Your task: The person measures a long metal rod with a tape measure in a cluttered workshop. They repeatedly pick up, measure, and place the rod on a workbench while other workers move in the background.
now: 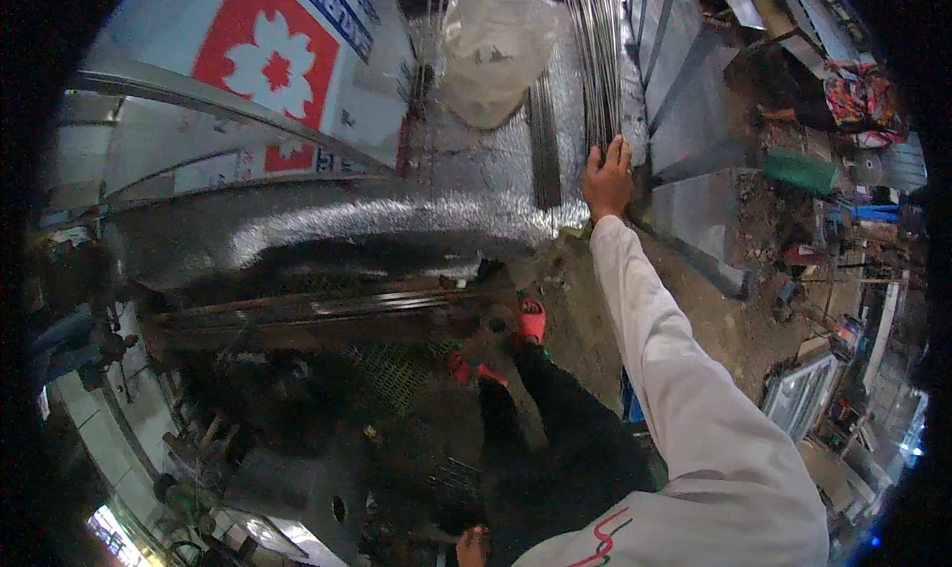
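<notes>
My right hand (608, 178) reaches forward and rests on the near ends of a bundle of long, thin metal rods (595, 61). Its fingers point away from me, stretched along the rods. The bundle lies on a surface covered in silver foil sheeting (476, 165). To the left of it is a shorter, darker bundle of thin rods (543, 145). A crumpled, translucent plastic bag (491, 51) sits farther left on the foil. Only a small part of my left hand (474, 545) shows at the lower edge, low by my body; its fingers are mostly hidden.
A large white panel with a red square and white flower (275, 56) stands at the left. Grey metal sheeting (684, 81) borders the rods on the right. Below the foil runs a dark metal beam (327, 314). Cluttered tools and scrap line the right side, with a green box (798, 170).
</notes>
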Action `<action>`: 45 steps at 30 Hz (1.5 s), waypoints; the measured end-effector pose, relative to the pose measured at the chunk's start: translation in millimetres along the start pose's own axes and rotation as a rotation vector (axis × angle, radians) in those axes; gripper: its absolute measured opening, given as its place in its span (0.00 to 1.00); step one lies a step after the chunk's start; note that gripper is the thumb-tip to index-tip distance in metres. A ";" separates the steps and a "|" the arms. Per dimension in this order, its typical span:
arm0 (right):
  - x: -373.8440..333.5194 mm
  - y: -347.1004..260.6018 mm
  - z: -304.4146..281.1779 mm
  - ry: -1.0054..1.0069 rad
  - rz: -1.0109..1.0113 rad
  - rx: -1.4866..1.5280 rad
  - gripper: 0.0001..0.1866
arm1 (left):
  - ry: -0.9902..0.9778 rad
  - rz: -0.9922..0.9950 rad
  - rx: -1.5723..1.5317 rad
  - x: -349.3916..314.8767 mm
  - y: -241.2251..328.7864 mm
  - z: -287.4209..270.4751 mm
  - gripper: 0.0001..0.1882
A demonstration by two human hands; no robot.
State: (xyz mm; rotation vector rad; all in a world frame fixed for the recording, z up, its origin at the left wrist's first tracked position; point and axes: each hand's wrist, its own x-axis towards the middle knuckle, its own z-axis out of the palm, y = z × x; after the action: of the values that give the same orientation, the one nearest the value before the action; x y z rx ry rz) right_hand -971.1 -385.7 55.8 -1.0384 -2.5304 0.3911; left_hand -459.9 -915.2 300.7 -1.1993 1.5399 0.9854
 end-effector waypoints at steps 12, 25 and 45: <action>-58.1 -28.3 -42.8 -0.235 -0.342 0.301 0.21 | 0.065 0.045 -0.236 10.8 45.5 24.0 0.17; -225.7 -113.6 -6.6 -1.102 -0.583 0.124 0.14 | 0.106 0.031 -0.194 27.6 18.5 22.4 0.19; -107.9 -23.1 -6.8 -0.568 0.705 0.636 0.12 | 0.223 0.179 -0.032 72.0 -3.8 -49.2 0.17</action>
State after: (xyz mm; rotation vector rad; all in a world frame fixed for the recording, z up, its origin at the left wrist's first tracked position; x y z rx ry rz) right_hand -911.4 -478.2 45.4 -1.6547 -2.0671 1.7547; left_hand -472.7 -980.0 243.7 -1.2430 1.8391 1.0215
